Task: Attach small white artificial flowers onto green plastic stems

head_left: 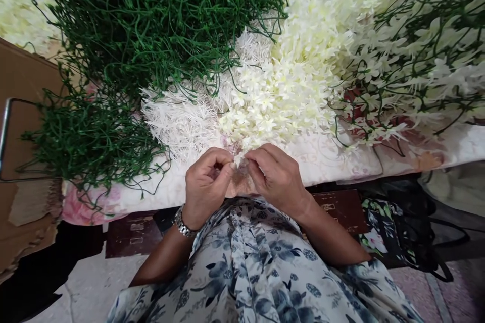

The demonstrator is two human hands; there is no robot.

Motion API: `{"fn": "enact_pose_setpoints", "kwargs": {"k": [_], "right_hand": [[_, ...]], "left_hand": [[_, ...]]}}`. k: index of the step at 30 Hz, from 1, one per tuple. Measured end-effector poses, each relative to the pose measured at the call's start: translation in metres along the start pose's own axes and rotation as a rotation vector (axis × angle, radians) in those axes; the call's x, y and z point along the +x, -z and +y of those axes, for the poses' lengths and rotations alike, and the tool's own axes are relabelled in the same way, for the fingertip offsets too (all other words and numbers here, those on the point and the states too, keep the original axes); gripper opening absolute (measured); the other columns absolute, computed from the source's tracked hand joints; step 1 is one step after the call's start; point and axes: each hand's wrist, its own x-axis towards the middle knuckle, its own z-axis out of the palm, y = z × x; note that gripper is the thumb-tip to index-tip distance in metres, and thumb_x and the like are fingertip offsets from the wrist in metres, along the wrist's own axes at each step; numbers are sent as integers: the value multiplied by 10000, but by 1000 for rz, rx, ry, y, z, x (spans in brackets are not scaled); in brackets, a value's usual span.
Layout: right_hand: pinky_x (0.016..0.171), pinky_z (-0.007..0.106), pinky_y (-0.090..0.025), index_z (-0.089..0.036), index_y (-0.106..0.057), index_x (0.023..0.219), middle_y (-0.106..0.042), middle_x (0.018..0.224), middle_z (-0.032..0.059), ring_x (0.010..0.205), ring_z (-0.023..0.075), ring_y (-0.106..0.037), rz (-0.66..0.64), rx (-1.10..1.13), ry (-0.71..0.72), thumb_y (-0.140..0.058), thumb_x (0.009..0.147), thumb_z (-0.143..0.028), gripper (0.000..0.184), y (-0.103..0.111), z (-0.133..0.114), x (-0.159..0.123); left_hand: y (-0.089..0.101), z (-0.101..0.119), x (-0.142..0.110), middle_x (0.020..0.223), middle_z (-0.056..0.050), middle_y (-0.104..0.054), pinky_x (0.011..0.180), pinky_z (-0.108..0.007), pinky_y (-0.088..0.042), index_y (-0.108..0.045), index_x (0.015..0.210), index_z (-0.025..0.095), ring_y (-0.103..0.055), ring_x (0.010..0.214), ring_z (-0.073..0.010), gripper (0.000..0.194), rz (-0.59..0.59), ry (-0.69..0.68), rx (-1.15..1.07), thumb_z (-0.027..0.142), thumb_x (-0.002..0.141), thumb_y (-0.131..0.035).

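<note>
Left hand (206,176) and right hand (279,177), fingertips nearly together, pinch a white piece (238,161) between them; flowered stems (424,70) rightward look finished, bare stems (162,25) ahead-left and loose blossoms (280,101) ahead apparently remain.

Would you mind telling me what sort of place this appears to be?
Probably a small workshop, perhaps in a home, for artificial flowers: loose white blossoms, heaped green stems and a flower-patterned cloth spread beneath them.

Bright centre, dim floor (89,280), stretched edges
</note>
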Motion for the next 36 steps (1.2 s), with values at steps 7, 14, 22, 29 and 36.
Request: {"fn": "enact_pose_setpoints", "kwargs": {"k": [7,14,22,29,36], "right_hand": [[632,249,-440,-157,-600,842,-543,713,32,680,125,-514,-41,19,6,-444,870,-156,159,1,-3,-1],[612,245,-435,-162,-583,802,-535,689,31,658,123,-509,-32,3,9,-428,872,-151,171,-2,-5,-2],[589,243,-449,-166,-561,872,-558,698,28,656,125,-528,25,144,64,-485,834,-104,105,-4,-4,-11],[595,228,-460,-173,-555,926,-588,722,30,657,120,-548,96,180,53,-519,804,-64,167,-8,-6,-20],[596,216,-472,-214,-538,1088,-621,792,4,670,106,-582,69,162,25,-561,804,-81,315,-3,-5,-24]], "left_hand": [[1,-1,-2,785,-22,-602,614,-220,-477,-559,691,161,-582,715,-109,97,-8,11,-53,149,786,-575],[1,-2,-7,846,-38,-625,722,-255,-489,-558,758,169,-592,809,-126,102,-44,-266,191,69,778,-550],[3,-5,-11,801,-11,-633,595,-192,-480,-609,878,181,-587,639,-82,104,-100,-64,-85,128,810,-551],[-5,1,-11,712,-18,-604,590,-227,-475,-606,773,174,-573,650,-107,84,-84,-114,-155,121,800,-546],[-2,6,-12,721,-12,-619,568,-200,-478,-580,809,162,-565,625,-87,77,-122,-191,-120,110,809,-523]]}}
